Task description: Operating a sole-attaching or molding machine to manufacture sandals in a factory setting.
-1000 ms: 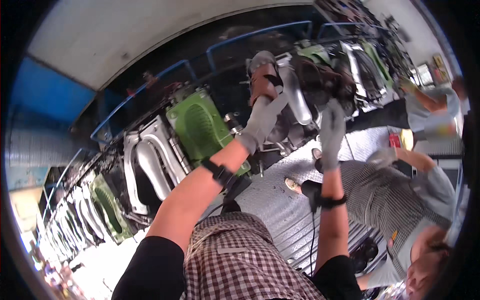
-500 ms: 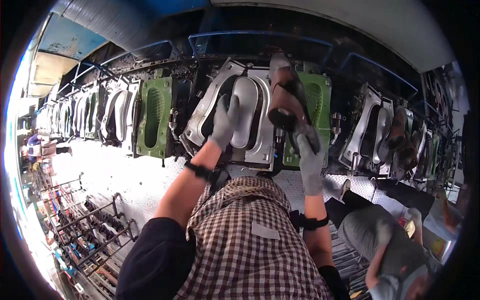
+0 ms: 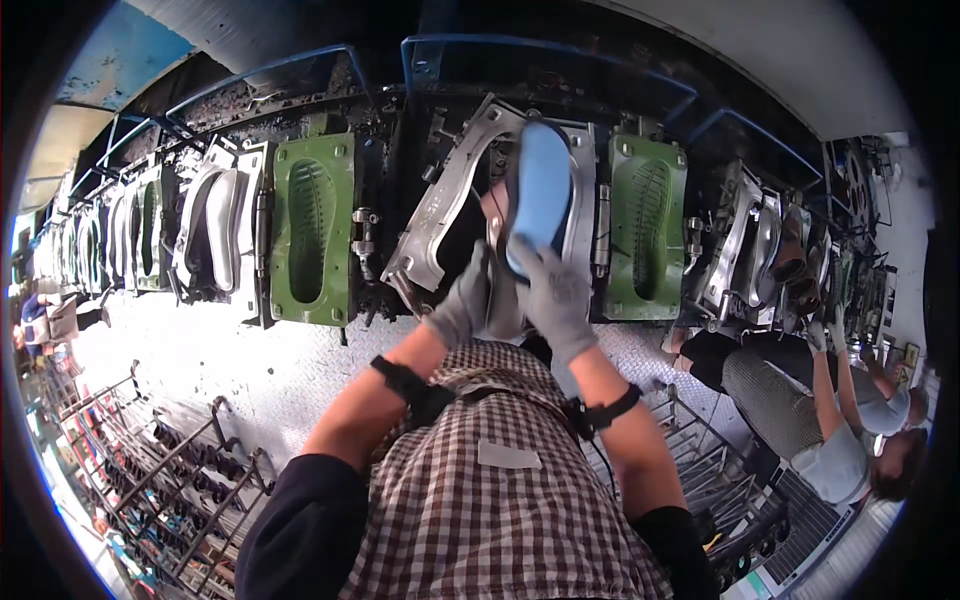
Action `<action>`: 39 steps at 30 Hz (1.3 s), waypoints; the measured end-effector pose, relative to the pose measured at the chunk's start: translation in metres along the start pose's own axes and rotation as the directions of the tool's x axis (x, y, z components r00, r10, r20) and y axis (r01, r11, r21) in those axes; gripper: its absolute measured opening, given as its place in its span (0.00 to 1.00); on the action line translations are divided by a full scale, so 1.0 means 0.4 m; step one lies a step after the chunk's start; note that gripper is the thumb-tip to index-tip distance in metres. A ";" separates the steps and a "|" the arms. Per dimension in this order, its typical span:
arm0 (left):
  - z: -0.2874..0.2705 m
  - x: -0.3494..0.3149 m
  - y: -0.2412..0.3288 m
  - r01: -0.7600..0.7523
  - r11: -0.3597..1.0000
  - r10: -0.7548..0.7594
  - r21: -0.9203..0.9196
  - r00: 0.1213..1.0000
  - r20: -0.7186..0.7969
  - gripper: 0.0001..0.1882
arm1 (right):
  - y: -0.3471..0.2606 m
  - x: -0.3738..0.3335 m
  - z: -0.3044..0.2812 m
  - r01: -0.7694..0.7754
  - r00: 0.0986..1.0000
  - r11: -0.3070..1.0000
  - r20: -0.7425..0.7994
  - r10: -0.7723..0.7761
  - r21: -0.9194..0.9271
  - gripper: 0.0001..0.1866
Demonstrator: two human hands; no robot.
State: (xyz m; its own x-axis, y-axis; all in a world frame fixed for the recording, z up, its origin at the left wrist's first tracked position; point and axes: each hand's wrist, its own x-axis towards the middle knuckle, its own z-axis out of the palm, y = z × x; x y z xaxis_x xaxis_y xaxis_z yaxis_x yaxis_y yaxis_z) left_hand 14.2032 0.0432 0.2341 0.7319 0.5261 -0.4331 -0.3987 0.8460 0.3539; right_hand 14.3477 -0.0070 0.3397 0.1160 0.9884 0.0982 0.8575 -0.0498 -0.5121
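Note:
A brown boot upper (image 3: pixel 494 204) with a light blue bottom (image 3: pixel 543 185) is held sole-up over the open silver metal mould (image 3: pixel 430 235) in front of me. My right hand (image 3: pixel 552 300), in a grey glove, grips its near end, the fingers lying over the blue bottom. My left hand (image 3: pixel 462 308), gloved too, is closed against the side of the boot's near end; its fingertips are partly hidden. The boot covers the middle of the mould, so the last there is out of sight.
Green sole moulds (image 3: pixel 312 230) (image 3: pixel 645 225) flank the silver one, in a long row of moulds. Blue bars (image 3: pixel 550 45) run behind. A metal rack (image 3: pixel 190 470) stands at lower left. Co-workers (image 3: pixel 810 400) work at right, near moulds holding brown boots (image 3: pixel 790 258).
The boot has moved left over the silver mould and turned, so its blue bottom now faces up. My left hand has left the last and come to the boot.

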 end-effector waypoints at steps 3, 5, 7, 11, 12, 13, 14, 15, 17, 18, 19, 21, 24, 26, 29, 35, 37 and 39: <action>-0.025 -0.055 -0.028 0.014 0.992 -0.023 -0.129 0.997 -0.071 0.43 | -0.029 -0.065 0.004 -0.095 0.991 0.990 0.103 0.084 0.102 0.25; -0.059 -0.089 -0.024 0.284 0.876 -0.266 -0.390 0.959 0.100 0.38 | -0.032 -0.055 0.003 -0.093 0.992 0.984 0.104 0.078 0.149 0.23; -0.028 -0.162 -0.017 -0.118 0.901 0.037 0.418 0.979 0.199 0.37 | -0.025 -0.003 -0.021 -0.190 0.973 0.963 0.170 0.158 0.193 0.19; -0.057 -0.160 -0.072 -0.356 0.445 0.149 0.822 0.934 0.325 0.41 | 0.018 0.035 -0.016 -0.118 0.983 0.948 0.168 0.069 0.297 0.18; -0.064 -0.156 -0.087 -0.308 0.456 0.160 0.835 0.951 0.263 0.38 | 0.020 0.039 -0.020 -0.101 0.985 0.953 0.164 0.055 0.285 0.18; -0.073 -0.154 -0.100 -0.306 0.459 0.169 0.834 0.952 0.256 0.38 | 0.022 0.042 -0.023 -0.084 0.986 0.958 0.160 0.041 0.274 0.18; -0.030 -0.152 -0.075 -0.040 0.919 0.035 0.393 0.999 0.020 0.35 | 0.031 0.042 -0.016 -0.089 0.985 0.957 0.165 0.044 0.275 0.18; 0.001 -0.152 -0.061 0.186 0.948 -0.215 -0.260 0.973 -0.086 0.33 | 0.032 0.042 -0.017 -0.100 0.991 0.947 0.117 0.067 0.306 0.19; 0.006 -0.152 -0.047 0.180 0.925 -0.240 -0.334 0.960 -0.148 0.35 | 0.032 0.047 -0.015 -0.091 0.996 0.941 0.026 0.087 0.326 0.21; 0.012 -0.157 -0.041 0.168 0.901 -0.266 -0.400 0.942 -0.203 0.38 | 0.031 0.050 -0.021 -0.091 0.996 0.941 0.029 0.086 0.327 0.21; 0.027 -0.165 -0.048 0.151 0.901 -0.273 -0.406 0.926 -0.261 0.40 | 0.031 0.050 -0.030 -0.103 0.995 0.956 0.043 0.095 0.274 0.22; 0.003 -0.171 -0.094 0.059 0.996 -0.047 0.063 0.982 -0.182 0.41 | 0.011 0.057 -0.030 -0.052 0.999 0.982 0.026 0.048 0.182 0.21; 0.035 -0.137 -0.106 0.038 0.971 -0.085 -0.238 0.978 -0.191 0.41 | -0.030 -0.020 -0.031 0.124 0.967 0.990 0.213 -0.137 0.073 0.21; 0.058 -0.139 -0.095 0.048 0.852 -0.195 -0.521 0.953 -0.231 0.43 | -0.039 -0.115 -0.015 0.179 0.935 0.981 0.325 -0.144 -0.078 0.23; 0.073 -0.151 -0.110 0.005 0.903 -0.136 -0.429 0.952 -0.276 0.50 | -0.014 -0.138 0.006 0.148 0.948 0.989 0.284 -0.142 0.001 0.26; 0.037 -0.090 -0.116 -0.288 0.955 0.295 0.065 0.926 -0.235 0.48 | 0.004 -0.018 0.006 0.079 0.988 0.966 0.110 -0.109 0.248 0.17; 0.121 -0.098 -0.046 -0.199 0.972 0.153 -0.125 0.939 -0.308 0.45 | 0.035 0.018 0.001 0.095 0.992 0.947 0.055 -0.117 0.306 0.16; 0.134 -0.098 -0.020 -0.225 0.972 0.197 -0.068 0.937 -0.288 0.44 | 0.051 0.046 -0.031 0.080 0.976 0.961 0.176 -0.130 0.264 0.16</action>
State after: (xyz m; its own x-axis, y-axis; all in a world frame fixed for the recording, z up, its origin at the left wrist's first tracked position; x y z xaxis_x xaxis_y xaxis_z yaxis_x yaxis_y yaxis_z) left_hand 14.2074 0.0112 0.2925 0.4483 0.6842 -0.5753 -0.5899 0.7099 0.3847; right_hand 14.3736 0.0084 0.3415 -0.0864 0.9962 0.0119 0.7010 0.0693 -0.7098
